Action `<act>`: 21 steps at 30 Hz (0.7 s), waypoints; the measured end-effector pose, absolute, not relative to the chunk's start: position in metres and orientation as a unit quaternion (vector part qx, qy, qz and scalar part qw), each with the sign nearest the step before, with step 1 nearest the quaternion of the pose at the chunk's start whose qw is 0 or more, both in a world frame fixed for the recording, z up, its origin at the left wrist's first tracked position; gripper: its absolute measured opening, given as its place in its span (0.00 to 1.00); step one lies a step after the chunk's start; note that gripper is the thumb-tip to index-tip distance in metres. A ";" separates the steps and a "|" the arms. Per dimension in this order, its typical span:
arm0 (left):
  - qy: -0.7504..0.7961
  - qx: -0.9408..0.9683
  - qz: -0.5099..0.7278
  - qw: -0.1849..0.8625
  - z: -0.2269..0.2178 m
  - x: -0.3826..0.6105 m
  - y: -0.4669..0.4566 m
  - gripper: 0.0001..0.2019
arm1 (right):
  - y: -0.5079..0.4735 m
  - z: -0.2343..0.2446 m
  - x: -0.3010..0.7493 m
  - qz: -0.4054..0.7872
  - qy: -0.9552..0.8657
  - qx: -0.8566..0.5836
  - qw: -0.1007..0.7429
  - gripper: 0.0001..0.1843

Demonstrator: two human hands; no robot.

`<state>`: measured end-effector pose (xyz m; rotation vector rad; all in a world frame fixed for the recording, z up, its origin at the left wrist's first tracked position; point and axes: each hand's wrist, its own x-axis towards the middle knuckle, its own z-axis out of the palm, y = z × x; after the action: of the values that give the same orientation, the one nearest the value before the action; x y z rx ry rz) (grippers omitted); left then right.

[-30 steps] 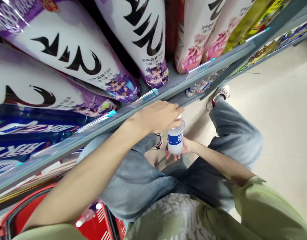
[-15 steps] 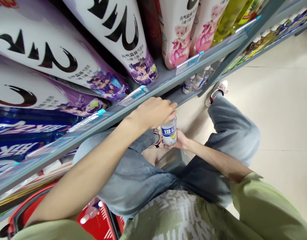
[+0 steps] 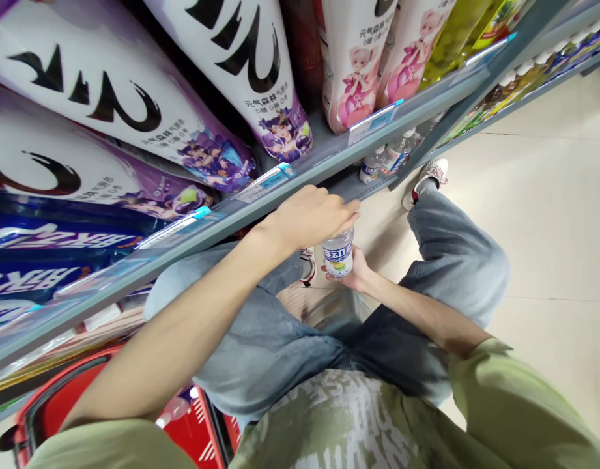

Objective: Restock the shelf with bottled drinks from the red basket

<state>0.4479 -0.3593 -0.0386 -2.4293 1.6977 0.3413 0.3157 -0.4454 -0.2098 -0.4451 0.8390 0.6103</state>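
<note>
A small clear drink bottle [image 3: 337,259] with a white and blue label stands roughly upright between my hands, below the shelf edge. My right hand [image 3: 357,270] is closed around its lower part, with the fingers partly behind it. From above, my left hand [image 3: 316,215] is closed over the bottle's top, its fingers bent round where the cap lies. The cap itself is hidden under that hand. Large white and purple bottles [image 3: 275,98] stand on the shelf just beyond my left hand.
The grey shelf edge [image 3: 324,170] with price tags runs diagonally close to my left hand. Smaller bottles [image 3: 372,164] stand on the lower shelf. A red shopping basket [image 3: 182,430] holding a bottle sits at lower left. My bent knees [image 3: 466,260] flank the bottle.
Both hands and the bottle have shifted slightly right and up in the view. The bottle has turned a little, so its label shows a different part. Both hands keep their hold.
</note>
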 end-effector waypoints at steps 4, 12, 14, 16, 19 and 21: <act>0.583 -0.807 0.086 0.048 -0.035 0.446 -0.362 0.20 | -0.447 -0.203 0.316 0.332 0.370 -0.203 0.844 0.26; 0.642 -0.760 0.088 0.049 -0.040 0.439 -0.358 0.16 | -0.448 -0.220 0.321 0.283 0.395 -0.236 0.842 0.19; 0.636 -0.763 0.101 0.064 -0.042 0.440 -0.355 0.15 | -0.449 -0.226 0.323 0.235 0.418 -0.249 0.842 0.18; 0.627 -0.767 0.114 0.074 -0.042 0.441 -0.354 0.14 | -0.450 -0.229 0.324 0.195 0.435 -0.257 0.841 0.18; 0.620 -0.772 0.121 0.069 -0.041 0.440 -0.355 0.14 | -0.452 -0.228 0.324 0.161 0.447 -0.259 0.841 0.17; 0.617 -0.776 0.120 0.058 -0.040 0.438 -0.357 0.14 | -0.452 -0.226 0.324 0.150 0.452 -0.256 0.841 0.17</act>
<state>0.4383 -0.3566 -0.0401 -2.3526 1.8689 0.3632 0.3241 -0.4517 -0.2263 -0.5413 0.9561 0.3168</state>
